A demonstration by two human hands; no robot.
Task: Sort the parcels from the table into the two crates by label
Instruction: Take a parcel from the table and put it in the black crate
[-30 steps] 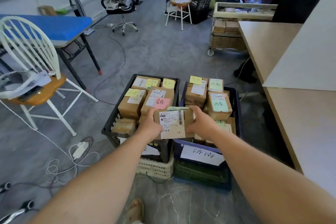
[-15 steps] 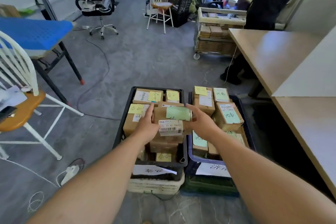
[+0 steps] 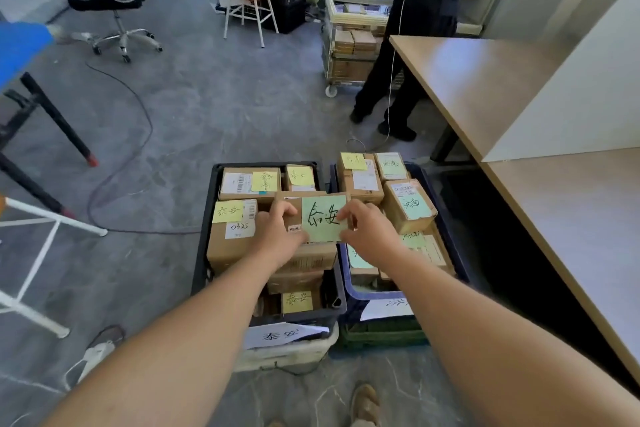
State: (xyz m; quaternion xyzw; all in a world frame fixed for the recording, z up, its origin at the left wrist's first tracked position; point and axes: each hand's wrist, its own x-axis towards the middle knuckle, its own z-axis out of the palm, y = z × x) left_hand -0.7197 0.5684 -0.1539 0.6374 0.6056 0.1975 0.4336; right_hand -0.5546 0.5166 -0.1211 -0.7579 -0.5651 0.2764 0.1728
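Note:
A brown cardboard parcel (image 3: 320,217) with a large green handwritten note lies flat on top of other parcels in the black crate (image 3: 204,243). My left hand (image 3: 278,230) grips its left end and my right hand (image 3: 367,230) holds its right end. The black crate is packed with parcels bearing yellow notes. To its right, the blue crate (image 3: 450,239) holds parcels with green and yellow notes. Each crate has a white paper sign on its front.
A long wooden table (image 3: 519,156) with a white divider board runs along the right. A person in dark clothes (image 3: 412,45) stands beyond the crates beside a trolley of boxes (image 3: 349,52). Chairs, a cable and a power strip lie left on the grey floor.
I have lowered the parcel from in front of me onto the stack in the black crate, turning it so the green note faces up. The view has tilted closer to the crates.

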